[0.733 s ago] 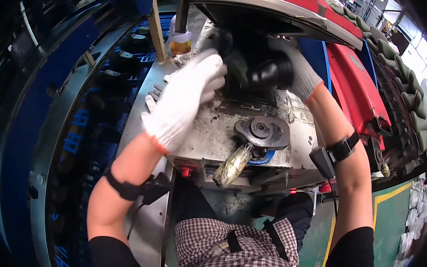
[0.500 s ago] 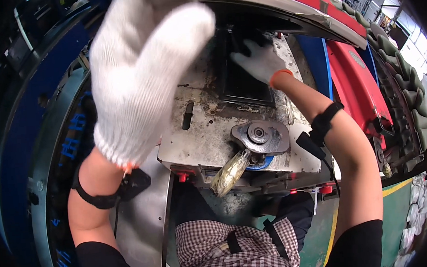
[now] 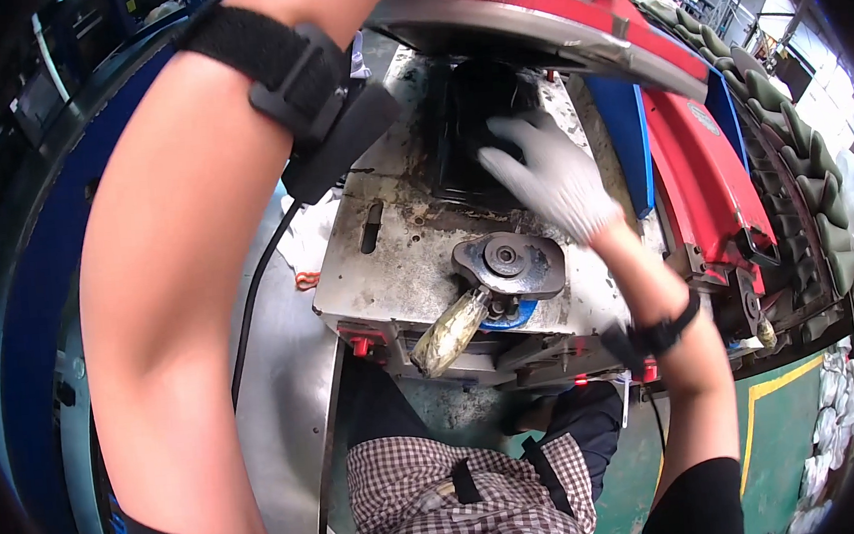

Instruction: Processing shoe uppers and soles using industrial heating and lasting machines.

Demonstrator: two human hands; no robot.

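My left forearm (image 3: 208, 164), with a black strap round it, reaches up past the top edge. The left hand itself is out of the picture. My right hand (image 3: 550, 172), in a white knitted glove, hovers over or rests on a black flat plate (image 3: 470, 178) lying on the worn metal machine table; whether it touches I cannot tell. Its thumb and fingers are spread, slightly blurred, with nothing visible in them. Above the plate's far end sits the red machine head (image 3: 547, 7) with a metal rim.
Nearer me stands a metal clamp (image 3: 506, 256) with a tape-wrapped handle (image 3: 452, 333). White cloth (image 3: 307, 241) lies left of the table. A red machine part (image 3: 706, 175) and stacked dark green pieces (image 3: 804, 147) stand at the right.
My left hand has gone up and out of the picture, its forearm now crossing the upper left. My right hand has come back toward me over the plate. The red head appears further left.
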